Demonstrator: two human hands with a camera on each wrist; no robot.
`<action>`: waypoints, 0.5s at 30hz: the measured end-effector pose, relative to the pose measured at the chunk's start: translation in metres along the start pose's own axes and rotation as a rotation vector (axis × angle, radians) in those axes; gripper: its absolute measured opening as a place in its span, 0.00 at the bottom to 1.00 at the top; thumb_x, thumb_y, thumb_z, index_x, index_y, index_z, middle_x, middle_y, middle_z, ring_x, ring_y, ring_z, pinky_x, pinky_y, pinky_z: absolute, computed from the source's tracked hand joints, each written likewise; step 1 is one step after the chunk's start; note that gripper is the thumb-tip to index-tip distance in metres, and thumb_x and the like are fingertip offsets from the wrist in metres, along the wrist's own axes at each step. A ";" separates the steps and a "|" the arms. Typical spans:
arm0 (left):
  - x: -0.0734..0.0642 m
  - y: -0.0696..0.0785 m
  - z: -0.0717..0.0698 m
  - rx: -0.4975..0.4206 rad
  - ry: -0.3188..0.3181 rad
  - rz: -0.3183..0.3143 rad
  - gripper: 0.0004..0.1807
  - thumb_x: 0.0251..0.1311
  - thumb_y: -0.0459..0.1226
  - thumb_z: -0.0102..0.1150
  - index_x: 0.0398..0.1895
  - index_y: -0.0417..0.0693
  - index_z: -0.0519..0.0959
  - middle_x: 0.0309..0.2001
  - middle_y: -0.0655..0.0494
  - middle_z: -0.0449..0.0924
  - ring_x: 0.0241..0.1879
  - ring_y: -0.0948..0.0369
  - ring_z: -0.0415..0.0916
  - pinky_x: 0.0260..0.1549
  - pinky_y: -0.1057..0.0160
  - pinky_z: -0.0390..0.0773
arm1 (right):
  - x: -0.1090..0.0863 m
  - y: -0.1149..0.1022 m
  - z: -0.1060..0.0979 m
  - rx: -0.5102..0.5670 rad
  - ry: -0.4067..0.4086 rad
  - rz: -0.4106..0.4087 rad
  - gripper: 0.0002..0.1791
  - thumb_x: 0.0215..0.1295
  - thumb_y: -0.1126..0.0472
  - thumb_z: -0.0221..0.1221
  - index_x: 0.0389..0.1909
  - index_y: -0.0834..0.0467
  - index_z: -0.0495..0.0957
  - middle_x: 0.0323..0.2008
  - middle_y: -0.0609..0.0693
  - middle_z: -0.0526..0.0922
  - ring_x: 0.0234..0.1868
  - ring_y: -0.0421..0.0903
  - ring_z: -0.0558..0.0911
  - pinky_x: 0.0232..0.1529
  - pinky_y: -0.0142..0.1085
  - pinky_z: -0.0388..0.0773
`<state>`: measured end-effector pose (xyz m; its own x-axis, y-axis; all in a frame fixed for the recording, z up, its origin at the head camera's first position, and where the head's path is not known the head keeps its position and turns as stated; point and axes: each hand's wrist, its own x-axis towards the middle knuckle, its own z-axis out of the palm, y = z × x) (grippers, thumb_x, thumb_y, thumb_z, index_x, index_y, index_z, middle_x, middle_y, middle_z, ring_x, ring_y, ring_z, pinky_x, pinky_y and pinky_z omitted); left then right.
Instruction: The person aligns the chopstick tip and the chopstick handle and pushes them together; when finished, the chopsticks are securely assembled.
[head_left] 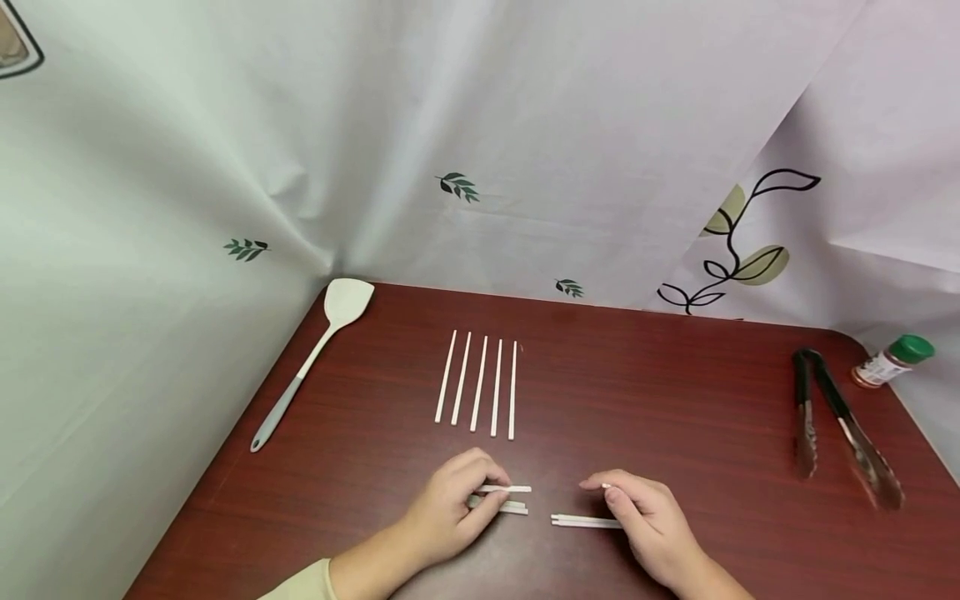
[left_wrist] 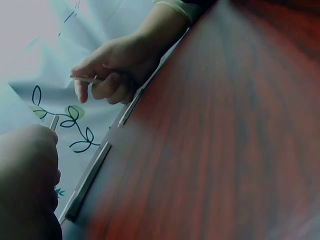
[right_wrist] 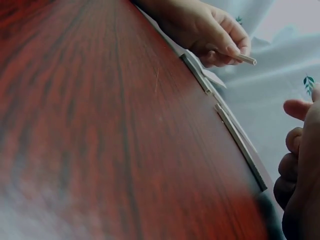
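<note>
My left hand (head_left: 456, 507) pinches a thin white stick (head_left: 521, 489) between thumb and fingers, its end pointing right. Two more white sticks (head_left: 516, 507) lie on the table beneath that hand, partly hidden by it. Facing it from the right, my right hand (head_left: 651, 521) pinches another stick (left_wrist: 86, 79), of which the head view shows only a small tip by the thumb. Below the right hand, a pair of sticks (head_left: 581, 522) lies side by side on the table, their right ends covered. The right wrist view shows the left hand's stick (right_wrist: 246, 59) raised above the tabletop.
Several white sticks (head_left: 476, 387) lie in a parallel row farther back on the red-brown table (head_left: 637, 392). A white spatula (head_left: 300, 375) lies along the left edge. At the right are black-handled tongs (head_left: 840, 408) and a green-capped jar (head_left: 888, 362). White curtains (head_left: 525, 150) hang behind.
</note>
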<state>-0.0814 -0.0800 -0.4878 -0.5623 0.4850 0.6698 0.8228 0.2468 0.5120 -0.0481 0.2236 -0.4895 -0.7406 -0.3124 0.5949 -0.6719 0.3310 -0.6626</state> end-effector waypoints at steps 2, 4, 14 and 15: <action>-0.001 0.001 0.001 -0.008 0.003 0.003 0.01 0.75 0.37 0.63 0.45 0.52 0.83 0.40 0.65 0.80 0.40 0.69 0.78 0.45 0.74 0.76 | 0.000 0.001 0.001 0.007 0.007 -0.016 0.25 0.60 0.84 0.59 0.51 0.60 0.88 0.41 0.48 0.90 0.42 0.36 0.86 0.47 0.25 0.78; -0.001 0.003 0.002 -0.001 0.002 0.019 0.02 0.74 0.37 0.63 0.45 0.52 0.83 0.40 0.65 0.80 0.40 0.69 0.78 0.45 0.73 0.75 | 0.001 0.003 0.003 0.004 0.032 -0.044 0.24 0.59 0.83 0.63 0.53 0.62 0.88 0.37 0.47 0.89 0.38 0.34 0.84 0.42 0.24 0.78; -0.001 0.008 0.003 0.025 -0.023 0.026 0.05 0.69 0.36 0.68 0.43 0.54 0.82 0.40 0.66 0.80 0.39 0.70 0.77 0.45 0.75 0.75 | 0.010 -0.001 0.006 0.009 0.065 -0.190 0.13 0.69 0.69 0.68 0.53 0.64 0.89 0.34 0.48 0.88 0.33 0.37 0.82 0.39 0.26 0.78; -0.001 0.008 0.003 0.034 -0.021 0.032 0.05 0.69 0.36 0.69 0.43 0.54 0.82 0.39 0.66 0.80 0.39 0.70 0.77 0.45 0.74 0.75 | 0.011 -0.002 0.006 0.017 0.054 -0.213 0.13 0.70 0.69 0.68 0.53 0.64 0.89 0.35 0.49 0.89 0.34 0.39 0.84 0.42 0.26 0.78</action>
<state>-0.0739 -0.0762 -0.4863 -0.5339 0.5105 0.6741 0.8430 0.2587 0.4717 -0.0553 0.2137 -0.4845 -0.5817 -0.3250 0.7457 -0.8133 0.2470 -0.5268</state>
